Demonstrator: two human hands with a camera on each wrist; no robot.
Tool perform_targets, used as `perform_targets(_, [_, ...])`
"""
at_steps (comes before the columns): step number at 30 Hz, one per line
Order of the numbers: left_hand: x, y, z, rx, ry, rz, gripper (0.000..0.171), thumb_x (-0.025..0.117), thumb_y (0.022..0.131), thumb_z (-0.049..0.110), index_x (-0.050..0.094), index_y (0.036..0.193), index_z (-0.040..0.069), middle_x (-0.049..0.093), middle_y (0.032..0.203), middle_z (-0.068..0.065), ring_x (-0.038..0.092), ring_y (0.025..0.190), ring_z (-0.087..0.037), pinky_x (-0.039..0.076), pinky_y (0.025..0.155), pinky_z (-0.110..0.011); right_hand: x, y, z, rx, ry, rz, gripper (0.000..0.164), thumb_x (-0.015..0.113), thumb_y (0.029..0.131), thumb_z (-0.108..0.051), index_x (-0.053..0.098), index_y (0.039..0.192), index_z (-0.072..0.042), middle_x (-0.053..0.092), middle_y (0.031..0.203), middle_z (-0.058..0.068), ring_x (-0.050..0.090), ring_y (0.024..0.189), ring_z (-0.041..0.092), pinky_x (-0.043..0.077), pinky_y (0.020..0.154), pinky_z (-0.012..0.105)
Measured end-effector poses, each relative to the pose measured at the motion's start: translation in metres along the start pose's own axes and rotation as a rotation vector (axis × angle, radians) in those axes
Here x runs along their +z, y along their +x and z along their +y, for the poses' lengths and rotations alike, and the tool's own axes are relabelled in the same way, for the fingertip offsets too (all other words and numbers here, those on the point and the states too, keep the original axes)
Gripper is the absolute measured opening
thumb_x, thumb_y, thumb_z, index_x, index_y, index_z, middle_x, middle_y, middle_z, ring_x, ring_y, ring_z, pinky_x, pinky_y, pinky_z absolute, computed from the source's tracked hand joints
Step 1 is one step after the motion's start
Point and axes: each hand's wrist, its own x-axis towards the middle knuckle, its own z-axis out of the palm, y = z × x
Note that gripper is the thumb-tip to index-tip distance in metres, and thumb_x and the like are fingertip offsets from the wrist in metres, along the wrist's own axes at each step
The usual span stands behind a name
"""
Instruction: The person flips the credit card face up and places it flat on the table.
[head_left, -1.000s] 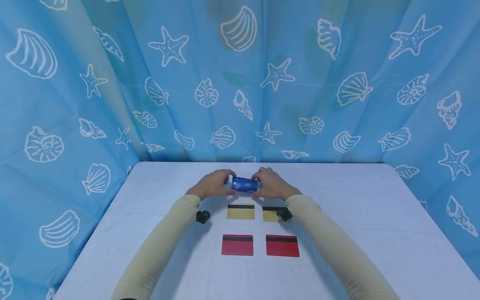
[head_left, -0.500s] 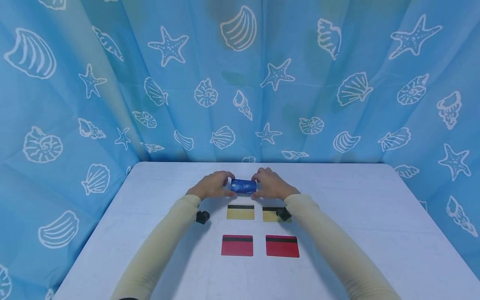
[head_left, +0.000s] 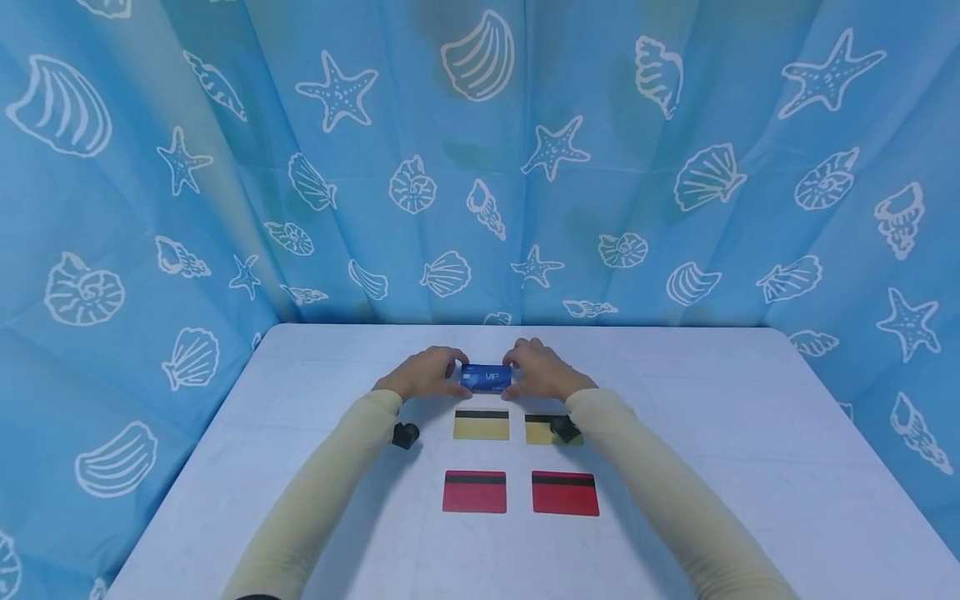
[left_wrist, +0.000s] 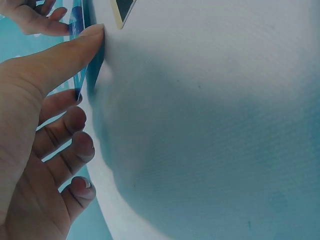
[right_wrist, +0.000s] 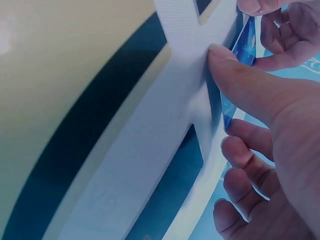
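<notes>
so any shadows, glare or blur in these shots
Head: fairly even light, soft shadow beside the left sleeve, VIP readable on the blue card; left wrist: broad shadow over the white table; right wrist: pale glare on the near gold card, which looks soft.

White letters (head_left: 492,376) spelling "VIP" stand out on the face of a blue card (head_left: 482,381), slightly right of its centre as seen from the head camera; smaller marks near its upper left and lower right corners are too tiny to read.
</notes>
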Motion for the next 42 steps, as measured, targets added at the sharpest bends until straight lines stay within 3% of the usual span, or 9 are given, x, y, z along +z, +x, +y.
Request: perform_targets(42, [0.0053, 0.0005, -0.0056, -0.002, -0.030, -0.005, 0.063, 0.081, 0.088, 0.044, 0.061, 0.141, 0.017, 0.064, 0.104, -0.004, 0.059, 0.099, -0.020, 0.052, 0.096, -0.038, 0.0041, 0.0013, 0.0028, -0.012, 0.013, -0.008, 0.062, 0.084, 0.087, -0.038, 0.065, 0.137, -0.007, 0.060, 0.126, 0.009, 0.052, 0.118, 0.026, 0.047, 0.110, 0.046])
